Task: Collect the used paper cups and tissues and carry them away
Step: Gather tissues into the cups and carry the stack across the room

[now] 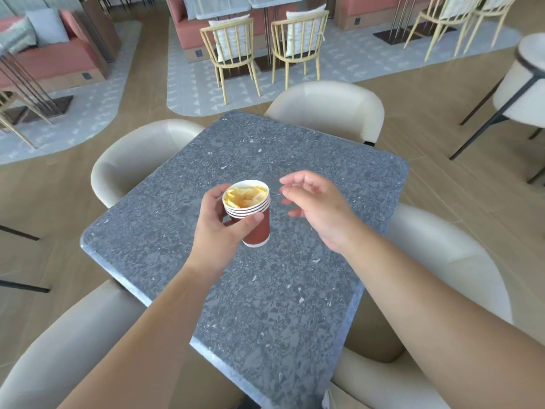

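My left hand [219, 224] grips a stack of several nested red paper cups [256, 225] with white rims, held tilted just above the dark speckled table [309, 290]. Crumpled yellowish tissues [244, 196] fill the top cup. To the right of the cups, my right hand [315, 206] hovers a short way off with loosely curled fingers and holds nothing.
Cream upholstered chairs [327, 109] ring the table on every side. Beyond them are wooden slat chairs [228, 51], pink sofas [56, 60] and other tables on a patterned floor. Another cream chair [522, 84] stands at the far right.
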Action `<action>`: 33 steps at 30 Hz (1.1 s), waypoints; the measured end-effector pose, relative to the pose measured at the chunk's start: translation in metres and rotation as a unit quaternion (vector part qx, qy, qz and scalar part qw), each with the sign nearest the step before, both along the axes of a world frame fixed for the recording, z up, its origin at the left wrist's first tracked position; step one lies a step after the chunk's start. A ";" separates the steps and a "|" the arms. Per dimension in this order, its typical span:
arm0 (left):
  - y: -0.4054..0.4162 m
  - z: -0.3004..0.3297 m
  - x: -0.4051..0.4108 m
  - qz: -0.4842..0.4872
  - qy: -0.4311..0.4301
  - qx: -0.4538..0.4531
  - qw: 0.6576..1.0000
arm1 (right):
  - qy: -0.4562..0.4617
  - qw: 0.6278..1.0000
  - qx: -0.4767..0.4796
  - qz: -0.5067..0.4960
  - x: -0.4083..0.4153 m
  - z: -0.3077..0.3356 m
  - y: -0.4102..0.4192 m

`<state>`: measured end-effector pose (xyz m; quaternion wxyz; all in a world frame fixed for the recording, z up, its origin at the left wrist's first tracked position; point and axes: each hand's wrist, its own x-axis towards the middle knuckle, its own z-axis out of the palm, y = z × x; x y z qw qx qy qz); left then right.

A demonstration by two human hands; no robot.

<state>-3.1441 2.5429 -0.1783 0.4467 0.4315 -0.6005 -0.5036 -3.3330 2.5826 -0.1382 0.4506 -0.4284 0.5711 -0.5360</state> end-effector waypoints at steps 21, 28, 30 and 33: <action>0.059 0.009 0.027 -0.190 0.080 0.027 0.978 | -0.085 0.972 0.000 -0.220 0.069 0.006 0.136; 0.111 0.006 -0.020 -0.302 0.076 0.045 0.949 | -0.087 0.945 -0.010 -0.315 0.049 0.008 0.218; 0.128 0.006 -0.037 -0.334 0.066 0.044 0.939 | -0.086 0.936 -0.013 -0.341 0.041 0.008 0.243; 0.154 0.008 -0.065 -0.375 0.053 0.044 0.925 | -0.095 0.921 -0.021 -0.377 0.028 0.011 0.282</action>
